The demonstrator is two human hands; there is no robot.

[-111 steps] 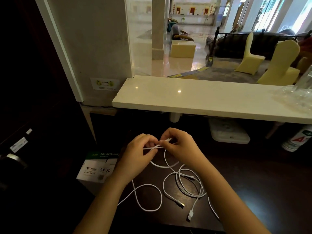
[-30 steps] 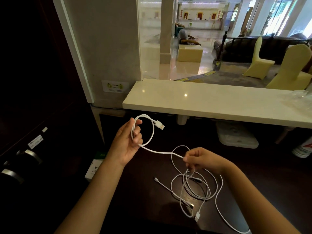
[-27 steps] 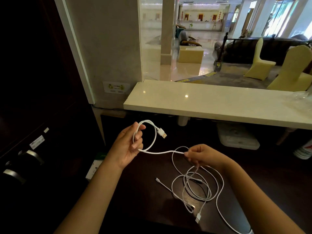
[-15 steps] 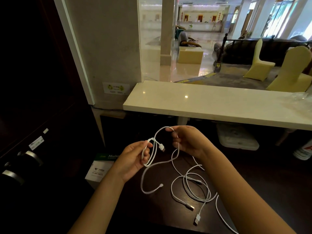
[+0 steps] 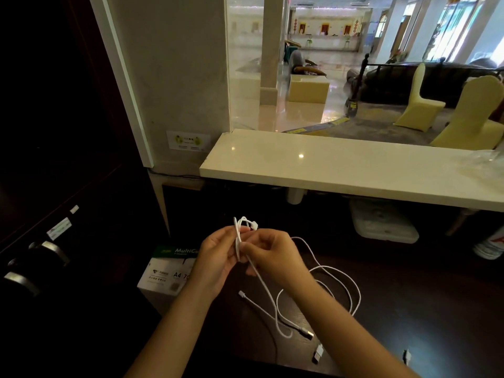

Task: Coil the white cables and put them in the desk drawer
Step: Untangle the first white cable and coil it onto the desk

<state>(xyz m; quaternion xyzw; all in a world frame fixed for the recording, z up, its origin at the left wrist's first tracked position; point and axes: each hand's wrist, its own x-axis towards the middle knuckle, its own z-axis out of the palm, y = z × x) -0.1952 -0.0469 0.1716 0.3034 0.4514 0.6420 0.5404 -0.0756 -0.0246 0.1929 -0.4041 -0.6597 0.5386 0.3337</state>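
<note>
My left hand point(image 5: 218, 261) grips a small coil of white cable point(image 5: 240, 230) above the dark desk point(image 5: 409, 309); the coil's plug end sticks up by my fingertips. My right hand point(image 5: 270, 255) pinches the same cable just beside the coil. From there the loose tail point(image 5: 261, 293) runs down to the desk and ends in a small plug point(image 5: 241, 293). More white cables point(image 5: 343, 285) lie in loose loops on the desk, partly hidden by my right forearm. The desk drawer is not in view.
A white stone counter point(image 5: 341, 170) overhangs the back of the desk. A ream of A4 paper point(image 5: 169, 271) sits below on the left. Dark cabinets with metal handles point(image 5: 51, 251) stand at the far left. A white box point(image 5: 381, 225) sits under the counter.
My hands have come close together. The open loop my left hand held has become a tighter coil, and my right hand has shifted onto the cable right beside it.
</note>
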